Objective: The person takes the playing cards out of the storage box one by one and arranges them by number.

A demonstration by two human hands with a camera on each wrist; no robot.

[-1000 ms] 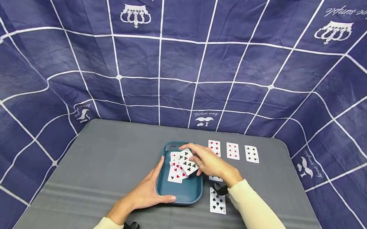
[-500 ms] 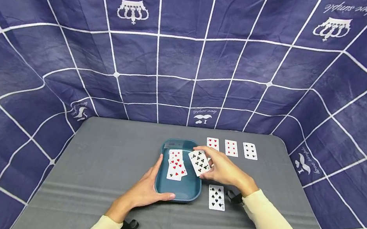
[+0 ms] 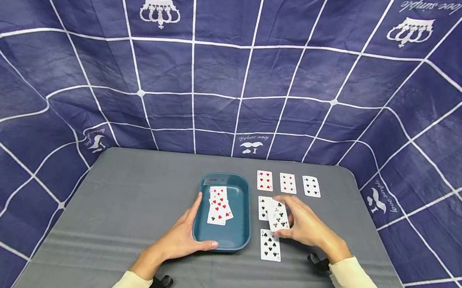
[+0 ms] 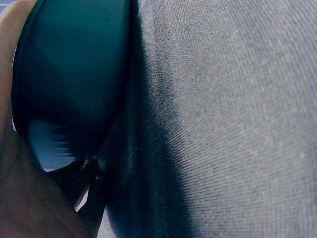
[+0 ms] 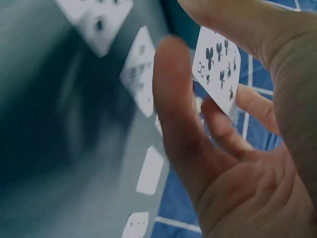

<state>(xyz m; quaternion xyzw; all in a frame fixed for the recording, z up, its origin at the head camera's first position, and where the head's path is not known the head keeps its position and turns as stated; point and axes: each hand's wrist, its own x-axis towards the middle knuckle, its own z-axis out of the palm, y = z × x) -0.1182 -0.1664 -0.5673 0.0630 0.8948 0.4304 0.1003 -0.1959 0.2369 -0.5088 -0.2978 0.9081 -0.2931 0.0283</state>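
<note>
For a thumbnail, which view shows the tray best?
Head view: the tray shows nearly whole, the left hand hiding a bit of rim. The left wrist view shows part, close but dark; the right wrist view, a sliver.

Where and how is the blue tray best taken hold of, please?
I would hold the blue tray by its two long sides, coming from left and right; the raised walls offer an edge to grip. The left hand holds its near left corner, the right hand a club card. Keep it level: cards lie inside.
</note>
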